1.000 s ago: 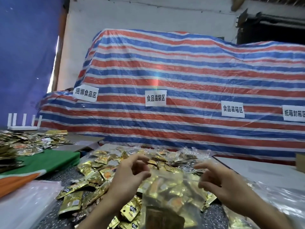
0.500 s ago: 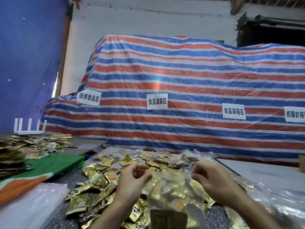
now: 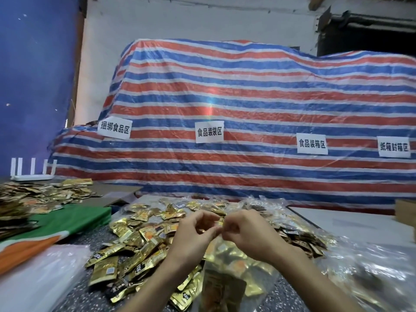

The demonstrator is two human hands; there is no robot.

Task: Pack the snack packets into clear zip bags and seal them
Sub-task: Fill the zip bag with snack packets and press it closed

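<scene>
The left hand (image 3: 193, 236) and right hand (image 3: 245, 237) met fingertip to fingertip, both pinching the top edge of a clear zip bag (image 3: 234, 264) full of gold snack packets, held up over the loose packets (image 3: 135, 244) heaped on the table (image 3: 90, 238).

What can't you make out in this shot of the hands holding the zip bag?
All in the head view.
Seal of the zip bag: the left hand and right hand pinch and cover its top edge, so closed or not is unclear.
Bag's bottom: cut off by the lower frame edge.
Print on the loose snack packets: too small and blurred.
The brown box: cut by the right edge.
</scene>
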